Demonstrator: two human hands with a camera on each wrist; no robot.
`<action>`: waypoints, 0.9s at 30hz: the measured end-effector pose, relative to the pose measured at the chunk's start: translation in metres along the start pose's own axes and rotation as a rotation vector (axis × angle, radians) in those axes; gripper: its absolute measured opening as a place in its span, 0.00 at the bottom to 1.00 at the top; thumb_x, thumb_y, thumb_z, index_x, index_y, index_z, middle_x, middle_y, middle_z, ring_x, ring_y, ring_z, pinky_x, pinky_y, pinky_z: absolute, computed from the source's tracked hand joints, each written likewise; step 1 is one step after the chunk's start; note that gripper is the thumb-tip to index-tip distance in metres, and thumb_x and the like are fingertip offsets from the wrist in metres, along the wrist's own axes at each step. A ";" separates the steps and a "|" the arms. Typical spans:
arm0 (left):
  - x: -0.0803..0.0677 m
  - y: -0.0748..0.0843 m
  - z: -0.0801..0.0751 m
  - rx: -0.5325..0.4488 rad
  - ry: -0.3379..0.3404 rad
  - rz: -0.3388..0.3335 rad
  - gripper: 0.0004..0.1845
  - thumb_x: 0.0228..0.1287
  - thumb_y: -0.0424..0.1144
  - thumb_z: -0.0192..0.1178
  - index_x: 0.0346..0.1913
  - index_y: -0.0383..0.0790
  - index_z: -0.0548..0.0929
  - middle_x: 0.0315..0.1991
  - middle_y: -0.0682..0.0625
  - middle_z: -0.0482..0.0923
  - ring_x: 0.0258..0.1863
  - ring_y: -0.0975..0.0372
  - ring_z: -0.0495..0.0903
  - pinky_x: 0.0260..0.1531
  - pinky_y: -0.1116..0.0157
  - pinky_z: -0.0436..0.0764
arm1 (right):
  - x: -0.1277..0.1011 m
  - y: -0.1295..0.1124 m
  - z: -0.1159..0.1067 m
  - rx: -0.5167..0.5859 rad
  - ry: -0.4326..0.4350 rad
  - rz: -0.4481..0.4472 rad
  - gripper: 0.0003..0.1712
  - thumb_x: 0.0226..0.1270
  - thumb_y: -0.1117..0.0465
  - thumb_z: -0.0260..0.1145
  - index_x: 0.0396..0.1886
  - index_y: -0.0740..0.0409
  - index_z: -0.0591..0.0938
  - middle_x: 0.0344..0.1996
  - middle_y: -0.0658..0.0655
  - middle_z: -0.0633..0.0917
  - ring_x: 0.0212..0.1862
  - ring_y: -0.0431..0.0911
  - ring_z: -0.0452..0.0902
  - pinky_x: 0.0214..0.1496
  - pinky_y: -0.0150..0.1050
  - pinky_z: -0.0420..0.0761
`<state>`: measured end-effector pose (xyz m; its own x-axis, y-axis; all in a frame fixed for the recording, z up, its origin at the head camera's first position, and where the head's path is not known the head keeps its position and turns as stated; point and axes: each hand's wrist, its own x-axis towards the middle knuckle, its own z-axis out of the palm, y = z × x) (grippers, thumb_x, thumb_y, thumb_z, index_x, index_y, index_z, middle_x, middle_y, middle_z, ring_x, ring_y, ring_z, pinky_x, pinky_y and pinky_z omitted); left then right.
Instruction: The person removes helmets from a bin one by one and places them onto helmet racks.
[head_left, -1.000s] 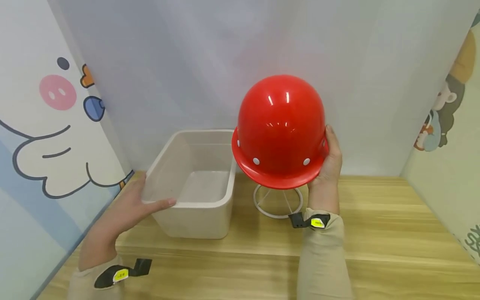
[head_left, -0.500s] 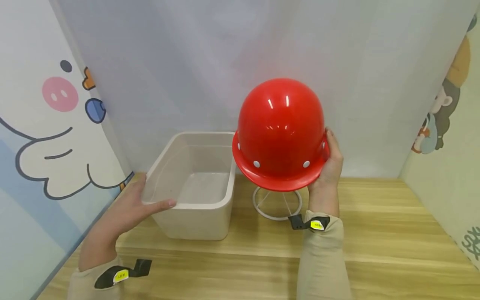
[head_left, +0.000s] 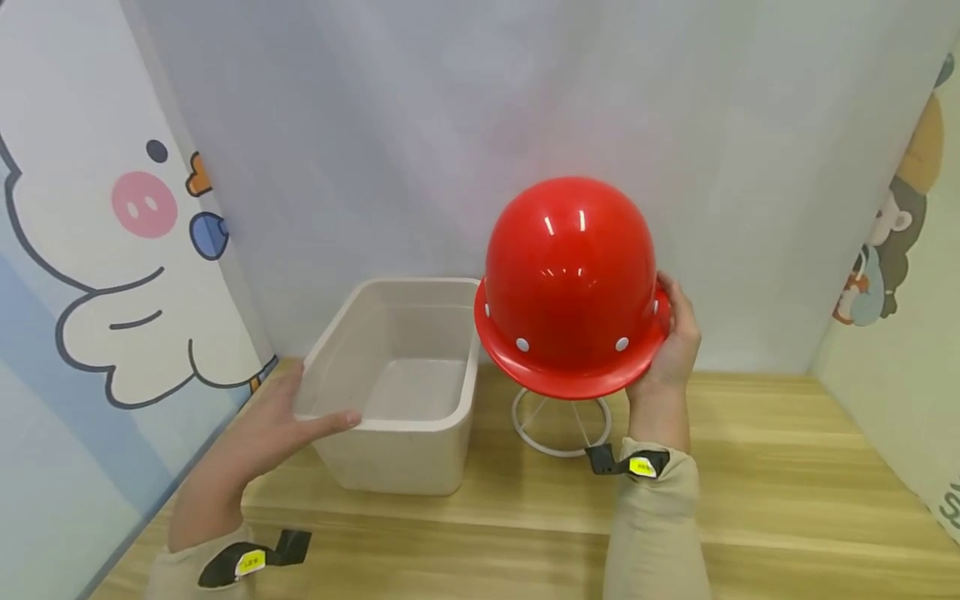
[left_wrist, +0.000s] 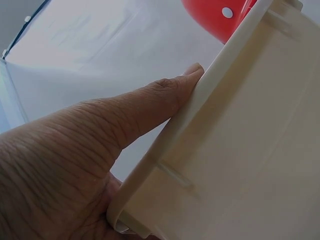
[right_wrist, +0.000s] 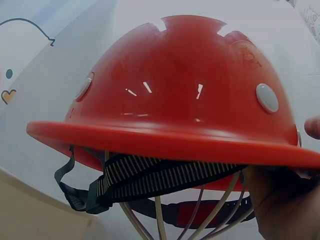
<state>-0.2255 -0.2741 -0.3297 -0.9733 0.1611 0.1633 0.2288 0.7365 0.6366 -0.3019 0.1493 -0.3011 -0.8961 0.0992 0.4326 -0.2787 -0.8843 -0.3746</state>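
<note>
A glossy red hard hat [head_left: 570, 287] with white round studs sits over a white wire stand [head_left: 562, 452] on the table. My right hand [head_left: 671, 350] grips the right side of its brim; in the right wrist view a fingertip [right_wrist: 313, 127] shows above the brim and part of the hand lies underneath. A black strap [right_wrist: 170, 175] hangs under the brim, among the stand's wires. On the left is a beige plastic bin [head_left: 397, 458]. My left hand [head_left: 270, 429] holds its near left corner, the thumb lying along the front rim. The other left fingers are mostly hidden behind the bin.
The wooden tabletop [head_left: 772, 492] runs along the front and right. A pale curtain [head_left: 420, 150] closes off the back. Side panels with cartoon drawings stand at the left [head_left: 150, 325] and at the right [head_left: 892, 350].
The head view has shifted, so the whole scene sits lower and slightly further right in it. Both hands keep their places on the bin and the hard hat.
</note>
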 end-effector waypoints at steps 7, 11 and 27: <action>0.000 -0.001 0.002 -0.004 0.010 0.011 0.48 0.55 0.59 0.67 0.74 0.49 0.55 0.59 0.46 0.74 0.55 0.49 0.78 0.49 0.50 0.79 | -0.001 -0.002 -0.003 -0.033 -0.002 0.018 0.15 0.74 0.51 0.53 0.49 0.55 0.77 0.47 0.52 0.82 0.50 0.46 0.77 0.49 0.40 0.82; 0.000 0.000 0.001 -0.007 0.004 0.004 0.49 0.55 0.59 0.67 0.74 0.47 0.54 0.59 0.45 0.74 0.55 0.49 0.77 0.49 0.50 0.79 | 0.000 -0.003 -0.003 -0.018 -0.011 0.024 0.15 0.75 0.53 0.50 0.47 0.56 0.77 0.45 0.53 0.83 0.48 0.46 0.78 0.49 0.40 0.82; 0.002 0.001 0.001 0.065 0.025 0.004 0.49 0.56 0.61 0.66 0.72 0.40 0.56 0.58 0.42 0.71 0.51 0.51 0.77 0.48 0.52 0.77 | 0.003 -0.006 -0.009 -0.138 0.081 0.033 0.15 0.74 0.50 0.52 0.52 0.50 0.76 0.49 0.50 0.82 0.51 0.45 0.77 0.50 0.38 0.83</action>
<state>-0.2267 -0.2722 -0.3295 -0.9716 0.1482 0.1846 0.2299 0.7771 0.5859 -0.3057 0.1595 -0.3051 -0.9287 0.1126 0.3532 -0.2889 -0.8169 -0.4993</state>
